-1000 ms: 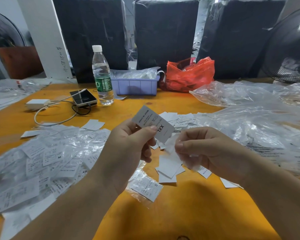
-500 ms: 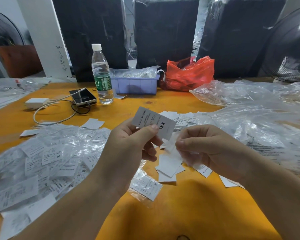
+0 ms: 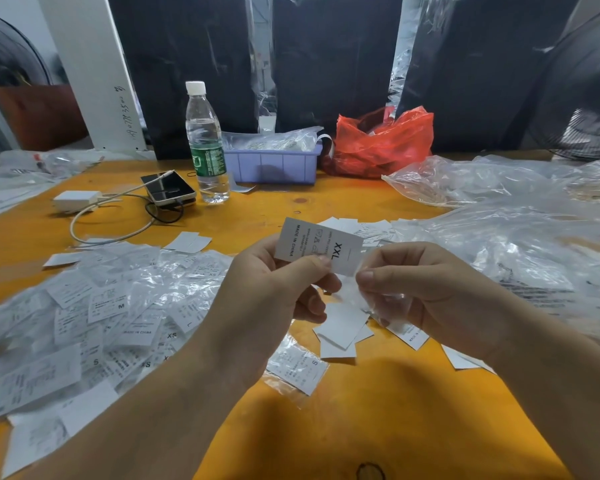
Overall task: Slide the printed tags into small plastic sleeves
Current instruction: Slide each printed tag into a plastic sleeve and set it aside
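Observation:
My left hand (image 3: 267, 306) pinches a white printed tag (image 3: 317, 245) marked XXL between thumb and fingers, held above the orange table. My right hand (image 3: 426, 292) pinches a small clear plastic sleeve (image 3: 368, 299) whose mouth meets the tag's right end. Bare white tags (image 3: 340, 327) lie on the table under my hands. A heap of tags in sleeves (image 3: 118, 313) covers the left side. One sleeved tag (image 3: 297, 367) marked S lies just below my left hand.
A water bottle (image 3: 205, 143), a phone (image 3: 168, 192) with cable and a white charger (image 3: 75, 199) stand at the back left. Behind are a lilac tray (image 3: 274, 164) and a red bag (image 3: 381, 140). Loose clear plastic bags (image 3: 506, 244) fill the right side.
The tag has tilted and moved right, so its right end now meets the sleeve in my right hand. My right hand has risen slightly toward it.

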